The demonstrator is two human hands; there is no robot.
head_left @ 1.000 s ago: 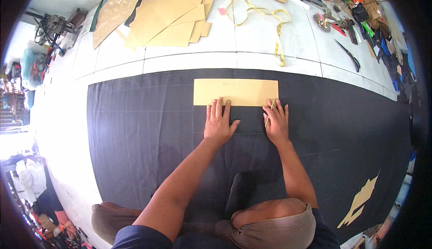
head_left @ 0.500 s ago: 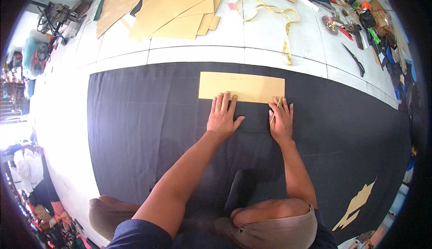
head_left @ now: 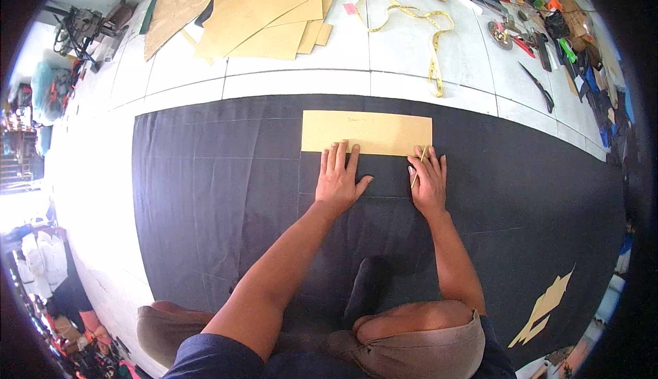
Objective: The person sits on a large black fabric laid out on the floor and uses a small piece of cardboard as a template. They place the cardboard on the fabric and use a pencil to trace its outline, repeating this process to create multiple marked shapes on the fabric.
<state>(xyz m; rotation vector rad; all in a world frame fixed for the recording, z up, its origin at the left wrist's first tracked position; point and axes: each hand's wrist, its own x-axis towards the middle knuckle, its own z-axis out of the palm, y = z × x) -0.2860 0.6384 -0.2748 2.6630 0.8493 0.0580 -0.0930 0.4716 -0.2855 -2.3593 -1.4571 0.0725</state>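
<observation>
A tan rectangular cardboard template [head_left: 368, 132] lies flat near the far edge of a large black fabric sheet [head_left: 226, 228]. Thin pale lines are drawn on the fabric around and to the left of it. My left hand [head_left: 337, 177] is spread, its fingertips resting on the template's near edge and the palm on the fabric. At the template's near right corner my right hand [head_left: 429, 179] holds a slim yellowish pencil [head_left: 419, 167] between its fingers, with fingertips touching that corner.
Larger tan card sheets [head_left: 267, 19] are piled on the white tiled floor [head_left: 301, 84] beyond the fabric. A yellow tape measure [head_left: 411, 12] and black-handled scissors [head_left: 538, 88] lie farther right. Narrow card strips [head_left: 545, 307] rest on the fabric at lower right. My knees are at the near side.
The view has shifted very slightly. Both hands and the template keep nearly the same places, and the pencil stays in my right hand.
</observation>
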